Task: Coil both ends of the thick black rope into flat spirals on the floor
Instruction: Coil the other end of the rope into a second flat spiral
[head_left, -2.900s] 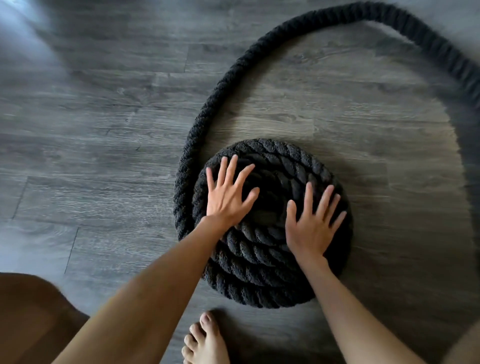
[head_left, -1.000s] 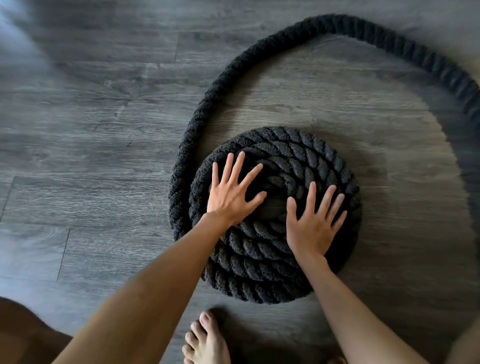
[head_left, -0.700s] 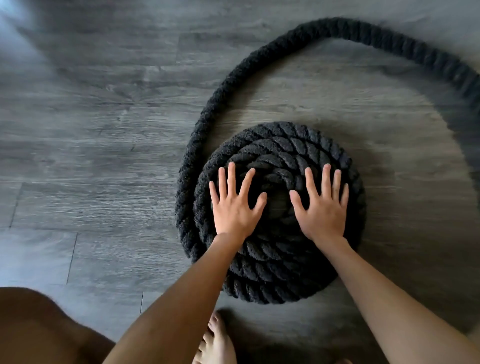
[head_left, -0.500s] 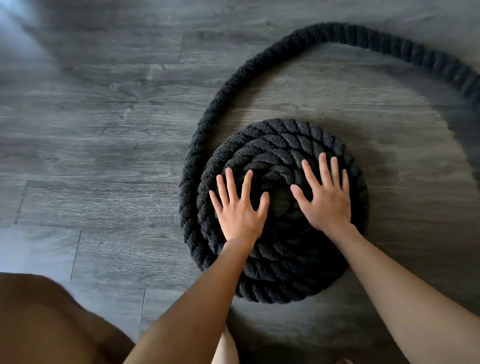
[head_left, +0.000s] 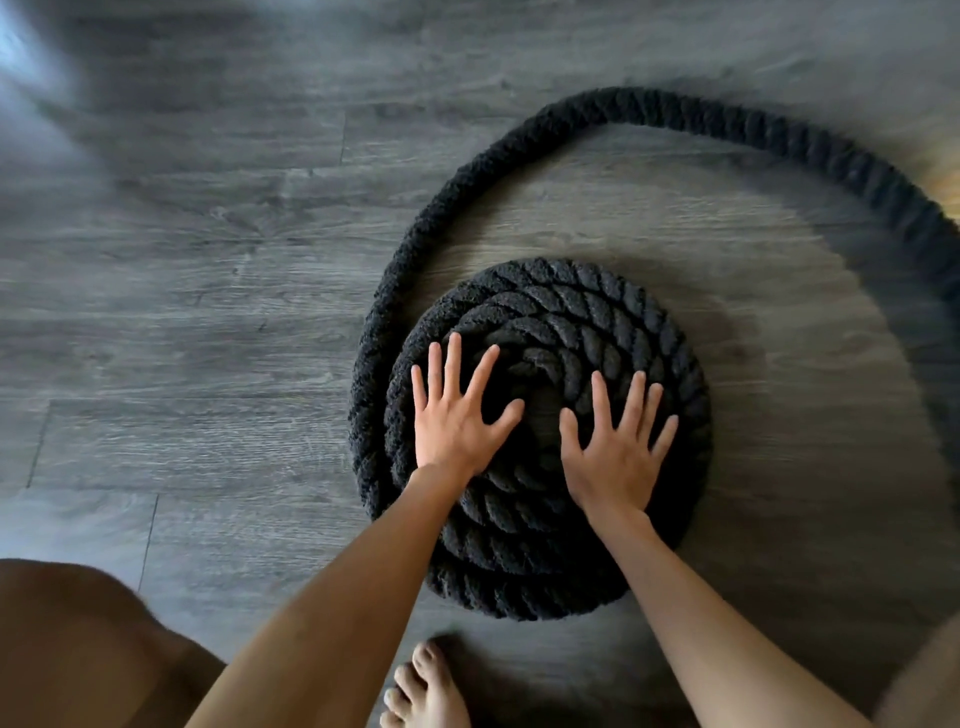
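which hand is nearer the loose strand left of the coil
Left. The left hand rests on the left of the coil, near the loose strand; the right hand rests right of its centre.

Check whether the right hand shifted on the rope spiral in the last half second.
Yes. The right hand drew back toward the near edge of the rope spiral.

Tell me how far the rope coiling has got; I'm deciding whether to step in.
Done: one end forms a flat spiral on the floor. In hand: the left hand and right hand press flat on it, fingers spread. Left: a long loose tail arcs away to the right, not yet wound in; the second end is out of view.
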